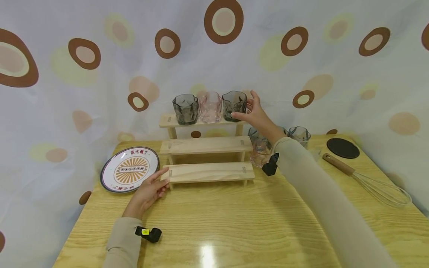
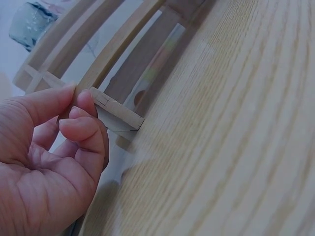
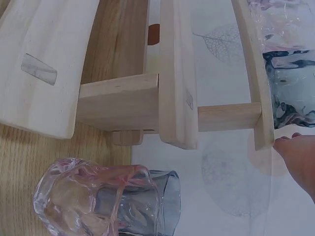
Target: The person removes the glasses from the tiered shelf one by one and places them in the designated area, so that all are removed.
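Note:
A three-step wooden rack stands on the table. My left hand pinches the left end of its lowest step; in the left wrist view, thumb and index finger of the left hand meet at that corner. On the top step stand a dark grey glass, a pink glass and another grey glass in a row. The right-hand grey glass is held by my right hand, thumb at its front and fingers at its right side. Only part of the right hand shows in the right wrist view.
Right of the rack stand a pink glass and several grey-blue glasses, partly behind my right forearm. A whisk and a black round mat lie farther right. A patterned plate is left of the rack.

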Motion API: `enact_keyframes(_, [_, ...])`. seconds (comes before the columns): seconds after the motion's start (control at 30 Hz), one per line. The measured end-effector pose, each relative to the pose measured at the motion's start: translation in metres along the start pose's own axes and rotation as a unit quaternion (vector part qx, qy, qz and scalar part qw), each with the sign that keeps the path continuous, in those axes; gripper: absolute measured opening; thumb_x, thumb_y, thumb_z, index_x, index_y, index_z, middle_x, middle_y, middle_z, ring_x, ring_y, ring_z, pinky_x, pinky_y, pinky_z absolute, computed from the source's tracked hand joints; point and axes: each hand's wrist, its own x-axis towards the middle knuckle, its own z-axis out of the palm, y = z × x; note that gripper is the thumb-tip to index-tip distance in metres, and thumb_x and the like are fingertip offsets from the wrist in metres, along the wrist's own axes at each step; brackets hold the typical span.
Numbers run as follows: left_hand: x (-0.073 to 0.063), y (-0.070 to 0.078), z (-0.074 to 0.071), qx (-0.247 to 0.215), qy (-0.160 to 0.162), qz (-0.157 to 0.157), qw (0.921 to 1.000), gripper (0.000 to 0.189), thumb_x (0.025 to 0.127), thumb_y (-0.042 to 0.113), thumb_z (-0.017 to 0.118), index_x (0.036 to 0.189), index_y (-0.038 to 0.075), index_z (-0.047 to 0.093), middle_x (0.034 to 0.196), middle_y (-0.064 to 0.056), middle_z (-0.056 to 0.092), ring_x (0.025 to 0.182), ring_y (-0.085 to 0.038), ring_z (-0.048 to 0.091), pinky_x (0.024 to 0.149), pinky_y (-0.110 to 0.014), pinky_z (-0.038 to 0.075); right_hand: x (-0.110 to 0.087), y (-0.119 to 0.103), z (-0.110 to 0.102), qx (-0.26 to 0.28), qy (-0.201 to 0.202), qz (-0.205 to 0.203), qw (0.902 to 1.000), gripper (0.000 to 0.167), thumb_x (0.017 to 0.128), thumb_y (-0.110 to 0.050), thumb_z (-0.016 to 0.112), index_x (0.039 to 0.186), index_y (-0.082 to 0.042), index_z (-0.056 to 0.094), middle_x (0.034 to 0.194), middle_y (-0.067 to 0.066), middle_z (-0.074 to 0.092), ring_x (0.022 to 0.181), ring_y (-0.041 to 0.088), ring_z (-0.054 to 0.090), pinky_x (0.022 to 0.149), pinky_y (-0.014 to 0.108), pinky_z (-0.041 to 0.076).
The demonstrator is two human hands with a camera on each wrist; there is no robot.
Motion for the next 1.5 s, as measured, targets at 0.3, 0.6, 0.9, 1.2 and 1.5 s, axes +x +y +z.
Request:
enact_keyframes(0.3, [0.002, 0.0, 0.002, -0.007, -0.006, 0.003, 1.0, 0.057, 0.097, 0.006, 0.053, 0.149, 0.011, 0.03, 0.075, 0.001, 0.059, 0.063, -0.006, 0.046, 0.051, -0.016, 0.038, 0.01, 0.004, 0.009, -0.034, 0.029, 0.026, 0.9987, 0.112, 0.078, -0.045, 0.074, 0.15, -0.032, -0.012, 0.157, 0.01, -0.003, 0.144, 0.026, 0.004, 0.112, 0.049, 0.017])
enact_keyframes(0.6, [0.0, 0.0, 0.001, -0.007, -0.004, 0.004, 1.0, 0.057, 0.097, 0.006, 0.053, 0.149, 0.011, 0.031, 0.076, 0.001, 0.059, 0.063, -0.006, 0.046, 0.052, -0.016, 0.038, 0.01, 0.003, 0.016, -0.056, 0.027, 0.024, 0.9978, 0.113, 0.077, -0.051, 0.073, 0.15, -0.034, -0.011, 0.157, 0.003, -0.01, 0.144, 0.029, 0.001, 0.11, 0.055, 0.017])
enact_keyframes(0.9, [-0.002, 0.002, 0.002, 0.0, 0.001, 0.003, 1.0, 0.057, 0.097, 0.007, 0.052, 0.149, 0.012, 0.031, 0.077, 0.0, 0.059, 0.063, -0.007, 0.045, 0.052, -0.016, 0.038, 0.009, 0.0, 0.021, -0.028, 0.053, 0.015, 0.9981, 0.092, 0.089, -0.045, 0.062, 0.152, -0.022, -0.002, 0.157, 0.01, -0.001, 0.144, 0.026, 0.002, 0.113, 0.05, 0.013])
enact_keyframes(1.2, [0.0, 0.0, 0.002, -0.001, 0.004, 0.0, 1.0, 0.055, 0.097, 0.006, 0.052, 0.149, 0.012, 0.032, 0.076, 0.0, 0.059, 0.063, -0.007, 0.046, 0.052, -0.016, 0.038, 0.008, 0.003, 0.024, -0.017, 0.072, 0.002, 0.9973, 0.09, 0.089, -0.042, 0.063, 0.153, -0.021, 0.002, 0.157, 0.008, 0.007, 0.144, 0.024, 0.008, 0.113, 0.046, 0.016])
enact_keyframes(1.5, [0.0, -0.001, 0.001, 0.003, 0.01, 0.002, 0.9999, 0.055, 0.097, 0.006, 0.052, 0.148, 0.012, 0.034, 0.077, 0.0, 0.058, 0.064, -0.007, 0.046, 0.052, -0.017, 0.038, 0.002, 0.006, 0.022, 0.001, 0.093, 0.002, 0.9956, 0.091, 0.086, -0.046, 0.065, 0.153, -0.024, 0.008, 0.158, 0.007, 0.007, 0.144, 0.021, 0.01, 0.114, 0.04, 0.018])
